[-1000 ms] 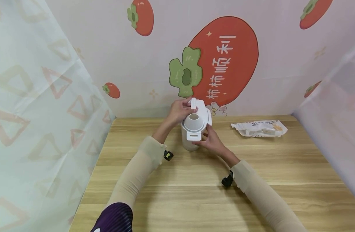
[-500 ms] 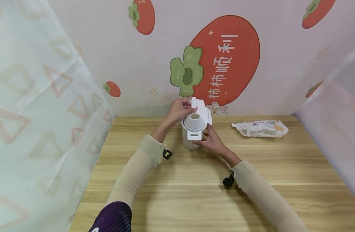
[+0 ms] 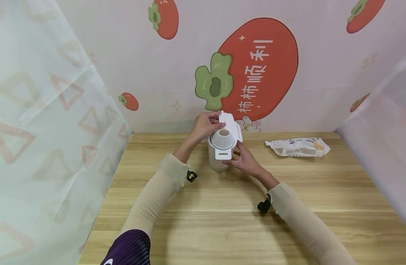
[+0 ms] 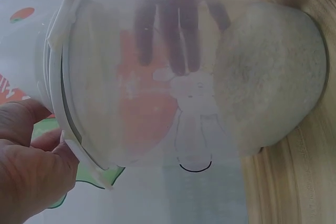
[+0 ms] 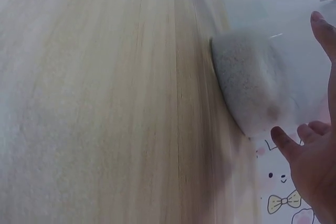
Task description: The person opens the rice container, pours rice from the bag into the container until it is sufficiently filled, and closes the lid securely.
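translucent container [image 3: 219, 158] upright on wooden table [image 3: 223, 206], near back wall. left hand [image 3: 204, 125] pinches its raised white lid flap [image 3: 230, 123]. right hand [image 3: 244, 160] cups the body, fingers curled round; grip looks light, hard to confirm. snack packet [image 3: 297, 146] well apart.

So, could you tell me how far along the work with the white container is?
Done: the container stands upright on the table, its flip lid raised, and the left wrist view shows white grains in its base. In hand: the left hand pinches the lid's edge while the right hand steadies the body. Left: the lid is not shut, and the packet lies untouched to the right.
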`<state>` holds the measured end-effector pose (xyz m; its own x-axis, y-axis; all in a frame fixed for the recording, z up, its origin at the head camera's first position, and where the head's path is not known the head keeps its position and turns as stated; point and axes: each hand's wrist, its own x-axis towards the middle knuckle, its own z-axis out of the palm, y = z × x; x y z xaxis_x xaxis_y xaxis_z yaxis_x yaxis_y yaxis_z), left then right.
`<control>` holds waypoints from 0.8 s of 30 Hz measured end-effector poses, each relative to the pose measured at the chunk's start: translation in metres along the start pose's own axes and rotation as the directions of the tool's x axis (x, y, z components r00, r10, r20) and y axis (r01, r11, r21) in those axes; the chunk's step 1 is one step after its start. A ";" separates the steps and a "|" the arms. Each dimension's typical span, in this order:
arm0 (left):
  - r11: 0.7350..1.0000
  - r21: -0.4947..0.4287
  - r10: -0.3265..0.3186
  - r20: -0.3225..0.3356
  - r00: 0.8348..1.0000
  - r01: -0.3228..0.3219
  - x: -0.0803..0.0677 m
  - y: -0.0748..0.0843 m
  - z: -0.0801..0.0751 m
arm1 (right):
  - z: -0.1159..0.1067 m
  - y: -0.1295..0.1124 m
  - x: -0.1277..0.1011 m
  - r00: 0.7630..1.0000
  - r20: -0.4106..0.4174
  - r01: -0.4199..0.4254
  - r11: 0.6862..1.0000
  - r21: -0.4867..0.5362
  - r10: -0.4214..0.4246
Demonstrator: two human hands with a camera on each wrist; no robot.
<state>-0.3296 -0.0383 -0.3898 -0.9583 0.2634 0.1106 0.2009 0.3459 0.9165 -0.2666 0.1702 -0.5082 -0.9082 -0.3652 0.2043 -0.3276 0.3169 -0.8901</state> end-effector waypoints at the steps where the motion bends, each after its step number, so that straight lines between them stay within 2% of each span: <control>1: 1.000 -0.003 -0.003 0.001 1.000 0.003 0.000 0.000 0.000 | -0.001 0.000 0.000 1.000 0.007 0.004 1.000 -0.001 -0.004; 8: 1.000 -0.003 0.018 -0.025 1.000 -0.018 -0.003 0.003 -0.005 | -0.012 0.003 -0.009 0.998 0.040 -0.046 0.998 -0.049 0.048; 15: 0.989 -0.053 0.133 -0.062 0.989 -0.136 -0.007 -0.008 -0.018 | -0.030 0.006 -0.013 0.999 0.030 -0.041 0.996 -0.077 0.043; 19: 0.983 -0.011 0.185 -0.012 0.983 -0.185 -0.009 -0.013 -0.029 | -0.044 0.004 -0.015 0.999 0.028 -0.035 0.993 -0.114 0.039; 24: 0.966 0.129 0.214 0.099 0.972 -0.226 -0.012 -0.020 -0.044 | -0.061 -0.003 -0.017 0.999 0.015 -0.034 0.988 -0.154 0.036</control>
<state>-0.3312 -0.0880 -0.3921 -0.8681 0.4193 0.2656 0.4366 0.3906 0.8104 -0.2663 0.2286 -0.4840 -0.9156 -0.3664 0.1657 -0.3330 0.4597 -0.8233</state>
